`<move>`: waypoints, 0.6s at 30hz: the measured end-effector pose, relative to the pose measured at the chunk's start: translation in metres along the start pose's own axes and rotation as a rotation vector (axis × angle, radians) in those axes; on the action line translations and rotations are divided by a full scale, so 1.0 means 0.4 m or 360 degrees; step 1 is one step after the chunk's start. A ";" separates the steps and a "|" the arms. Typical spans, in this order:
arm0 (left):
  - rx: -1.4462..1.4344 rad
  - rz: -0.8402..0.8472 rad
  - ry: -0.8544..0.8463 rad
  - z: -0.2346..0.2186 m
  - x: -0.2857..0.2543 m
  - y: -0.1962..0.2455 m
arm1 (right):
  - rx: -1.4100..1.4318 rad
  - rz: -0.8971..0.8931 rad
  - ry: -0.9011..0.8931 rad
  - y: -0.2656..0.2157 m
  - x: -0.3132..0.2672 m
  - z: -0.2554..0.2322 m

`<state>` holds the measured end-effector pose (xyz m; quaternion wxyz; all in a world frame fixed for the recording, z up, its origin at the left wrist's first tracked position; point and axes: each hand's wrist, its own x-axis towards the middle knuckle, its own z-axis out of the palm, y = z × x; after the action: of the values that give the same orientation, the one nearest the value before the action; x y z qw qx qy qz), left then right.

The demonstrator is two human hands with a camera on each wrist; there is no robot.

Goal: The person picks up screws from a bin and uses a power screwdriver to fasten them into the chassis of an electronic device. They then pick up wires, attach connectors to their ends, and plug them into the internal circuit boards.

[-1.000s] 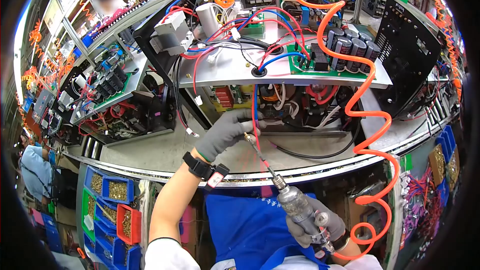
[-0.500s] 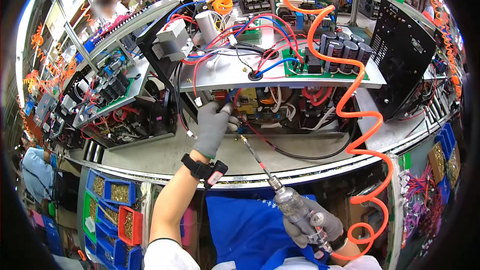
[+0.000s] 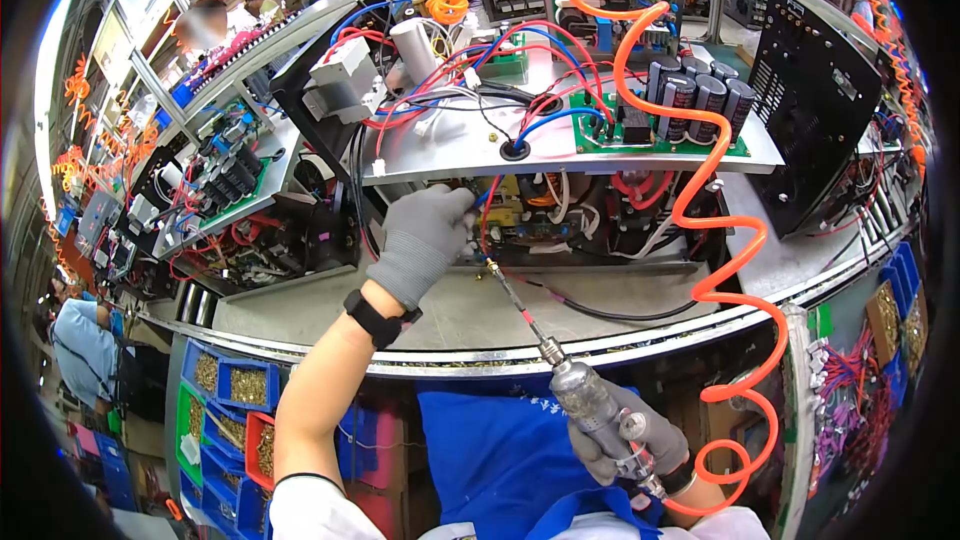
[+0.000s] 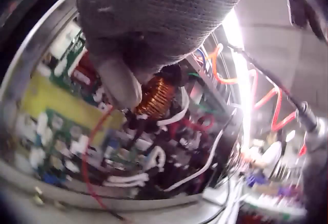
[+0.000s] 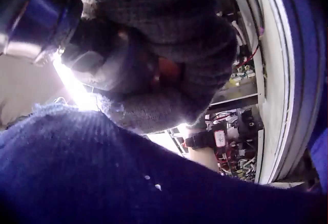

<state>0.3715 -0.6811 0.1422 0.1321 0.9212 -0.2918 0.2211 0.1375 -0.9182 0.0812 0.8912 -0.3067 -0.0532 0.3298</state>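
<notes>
My left hand, in a grey glove, reaches under the front edge of the metal shelf plate of an opened electrical unit. Its curled fingers pinch blue and red wires near the unit's left side; the fingertips are partly hidden. In the left wrist view, the gloved thumb is bent beside a copper coil, with a red wire hanging below. My right hand, also gloved, grips an air screwdriver. Its long bit points up and left, the tip close below the left hand.
An orange coiled air hose hangs across the right side. Capacitors stand on a green board atop the plate, beside a black perforated panel. Blue bins of small brass parts sit lower left. A black cable lies on the bench.
My left hand has moved left with the wires, then slightly up under the plate. The screwdriver has stayed nearly in place, its tip shifting slightly up in view.
</notes>
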 end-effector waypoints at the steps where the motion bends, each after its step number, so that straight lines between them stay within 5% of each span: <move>1: -0.0034 0.0019 0.0097 0.001 0.005 -0.003 | -0.0005 -0.0006 -0.0001 0.000 0.003 -0.002; 6: -0.0427 -0.0066 0.0438 0.062 0.010 -0.029 | -0.0110 -0.0038 0.0065 -0.010 0.034 -0.003; 12: -0.1128 -0.0482 0.0542 0.098 -0.004 -0.008 | -0.0293 -0.0043 0.0294 -0.029 0.101 0.030; 18: -0.1279 -0.0451 0.0706 0.134 -0.006 -0.003 | -0.0299 -0.0085 0.0445 -0.021 0.159 0.018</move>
<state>0.3880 -0.6990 0.0946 0.5657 0.7584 -0.1906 0.2617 0.1894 -0.8800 0.0849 0.8658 -0.4300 0.0327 0.2536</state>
